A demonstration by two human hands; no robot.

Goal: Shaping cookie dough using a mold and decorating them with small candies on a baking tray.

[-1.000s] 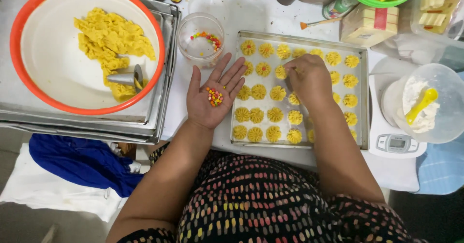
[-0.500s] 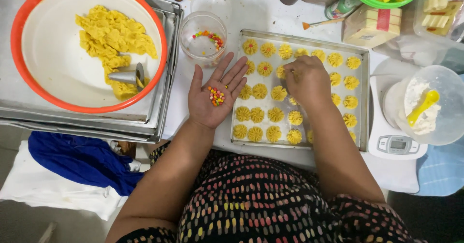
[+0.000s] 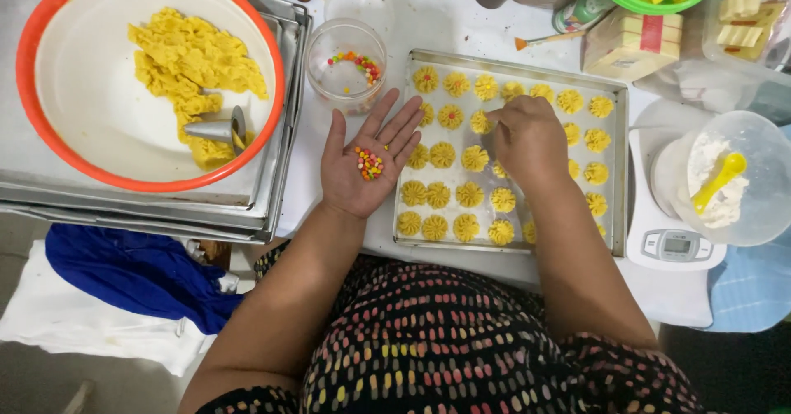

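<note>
left hand (image 3: 367, 163) lies flat and open, palm up, cupping a small heap of coloured sprinkles (image 3: 369, 163); right hand (image 3: 527, 138), fingertips pinched together, touches a yellow piped cookie (image 3: 482, 121) on the metal baking tray (image 3: 618, 175)

Left hand (image 3: 367, 163): palm up, flat, fingers spread and pointing toward 1 o'clock, forearm running back to 7 o'clock. Right hand (image 3: 527, 138): palm down, knuckles up, fingers curled into a pinch grip aimed at 10 o'clock, forearm trailing to 5 o'clock.
</note>
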